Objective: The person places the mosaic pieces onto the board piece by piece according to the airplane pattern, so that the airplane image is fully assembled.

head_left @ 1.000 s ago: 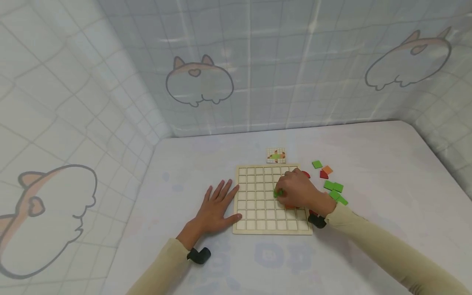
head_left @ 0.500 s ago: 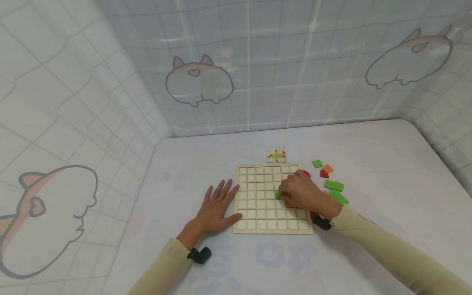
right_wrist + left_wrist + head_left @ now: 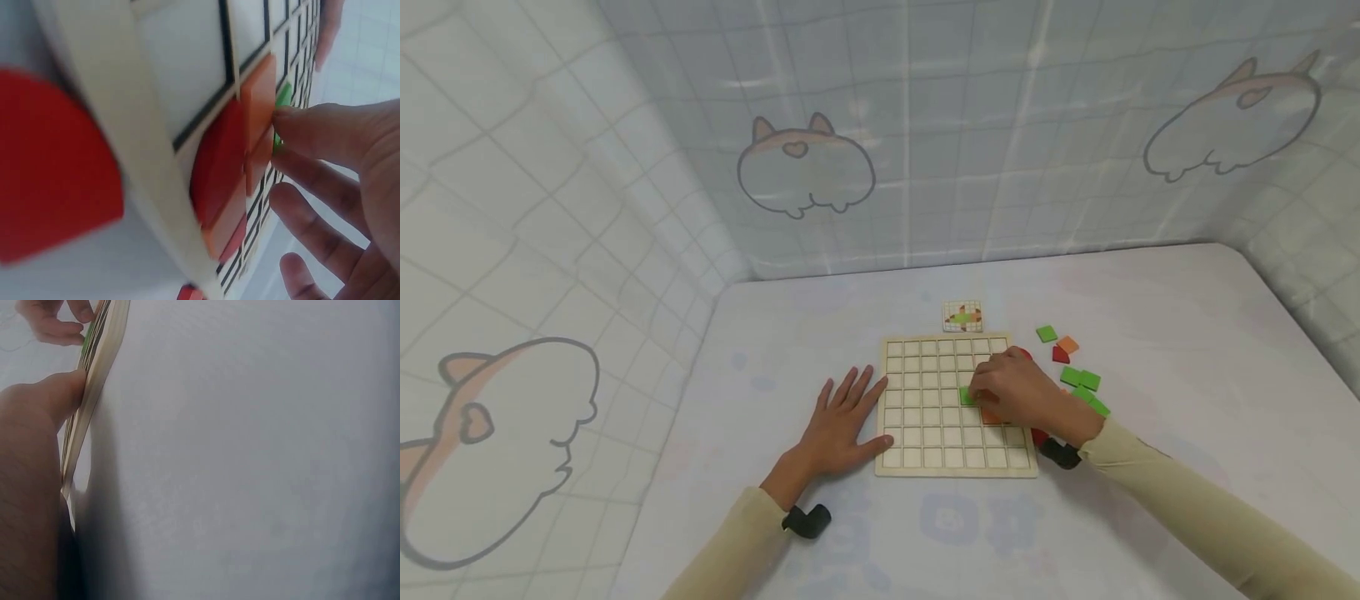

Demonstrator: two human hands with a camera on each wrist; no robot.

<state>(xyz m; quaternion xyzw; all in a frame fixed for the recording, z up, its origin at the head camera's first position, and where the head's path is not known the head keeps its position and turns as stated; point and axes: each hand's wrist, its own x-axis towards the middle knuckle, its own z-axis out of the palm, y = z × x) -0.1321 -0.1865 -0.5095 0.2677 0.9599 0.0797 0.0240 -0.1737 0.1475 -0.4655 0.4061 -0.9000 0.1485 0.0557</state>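
In the head view a pale wooden grid board [image 3: 931, 414] lies on the table. My left hand [image 3: 837, 433] rests flat at its left edge, fingers spread, with the thumb on the rim. Over the board's right half, my right hand [image 3: 1017, 390] pinches at a green square tile [image 3: 967, 396] seated in the grid. The right wrist view has thumb and forefinger at this green tile [image 3: 278, 139]. Beside it sit orange tiles [image 3: 258, 103] and a red curved tile [image 3: 219, 156] in the cells. The right hand hides part of these in the head view.
Loose green tiles [image 3: 1081, 379], an orange tile [image 3: 1067, 344] and a red tile [image 3: 1060, 355] lie right of the board. A small pattern card [image 3: 962, 317] lies behind it. Another red piece [image 3: 53, 169] is beside the board's edge. Fabric walls [image 3: 955, 167] surround the table.
My right hand has shifted slightly right, and more of the green tile shows to the left of its fingers. The left hand has stayed in place.
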